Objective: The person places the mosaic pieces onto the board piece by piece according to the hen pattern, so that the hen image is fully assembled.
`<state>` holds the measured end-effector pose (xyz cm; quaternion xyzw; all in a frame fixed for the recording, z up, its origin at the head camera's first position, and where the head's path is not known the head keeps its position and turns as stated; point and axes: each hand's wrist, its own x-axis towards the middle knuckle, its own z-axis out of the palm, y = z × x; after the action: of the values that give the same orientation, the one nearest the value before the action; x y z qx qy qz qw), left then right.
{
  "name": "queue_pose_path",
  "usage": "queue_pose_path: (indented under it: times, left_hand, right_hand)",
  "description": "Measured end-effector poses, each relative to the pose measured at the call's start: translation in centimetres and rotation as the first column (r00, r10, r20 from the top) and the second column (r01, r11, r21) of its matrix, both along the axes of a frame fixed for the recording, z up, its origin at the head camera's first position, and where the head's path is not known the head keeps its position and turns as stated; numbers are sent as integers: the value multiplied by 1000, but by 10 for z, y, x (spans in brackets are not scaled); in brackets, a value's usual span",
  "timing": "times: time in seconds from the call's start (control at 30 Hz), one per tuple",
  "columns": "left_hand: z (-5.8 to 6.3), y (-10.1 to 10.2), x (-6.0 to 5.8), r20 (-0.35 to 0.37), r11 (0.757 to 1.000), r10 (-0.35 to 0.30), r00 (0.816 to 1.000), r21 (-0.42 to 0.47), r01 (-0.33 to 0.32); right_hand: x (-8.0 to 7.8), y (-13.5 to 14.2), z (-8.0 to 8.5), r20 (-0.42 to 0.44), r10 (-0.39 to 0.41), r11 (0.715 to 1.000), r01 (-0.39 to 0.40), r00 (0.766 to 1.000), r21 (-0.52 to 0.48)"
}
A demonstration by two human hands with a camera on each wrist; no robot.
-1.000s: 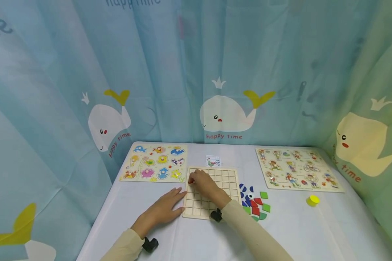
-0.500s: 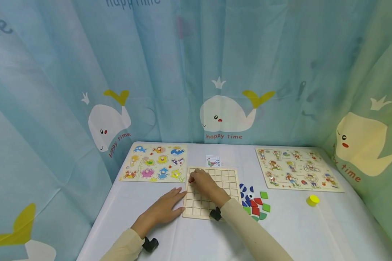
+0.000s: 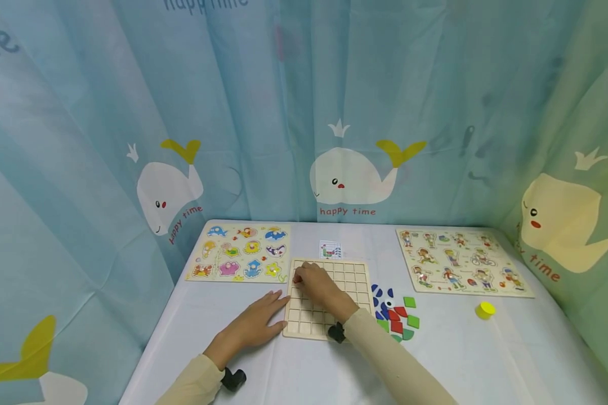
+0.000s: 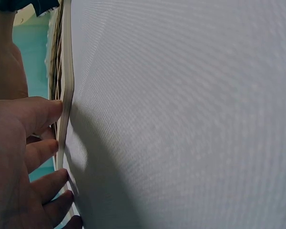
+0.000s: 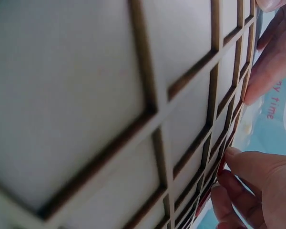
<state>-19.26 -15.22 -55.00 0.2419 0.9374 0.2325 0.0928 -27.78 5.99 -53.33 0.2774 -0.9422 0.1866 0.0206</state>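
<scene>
A pale wooden grid board lies on the table. My right hand reaches over its upper left part, fingers bent down toward the cells. In the right wrist view, the thumb and fingers pinch a small red piece low at the grid; its shape is mostly hidden. Another bit of red shows in the grid beyond it. My left hand rests beside the board, its fingers extended. Its thumb and fingertips touch the board's left edge in the left wrist view.
Loose blue, red and green pieces lie right of the board. A small pattern card is behind it. A sea-animal puzzle stands back left, a figure puzzle back right, and a yellow cylinder at right. Curtains surround the table.
Both hands stay nearly in place. The red showing at my right fingertips in the head view a second ago is now mostly hidden.
</scene>
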Motion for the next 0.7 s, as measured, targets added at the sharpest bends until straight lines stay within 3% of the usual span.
queue_pose_path:
  times: [0.7]
  left_hand:
    - [-8,0,-4,-1,999,16,1000,-32,-16]
  right_hand:
    - [0,9,4,-86,94,995,-92,992,25]
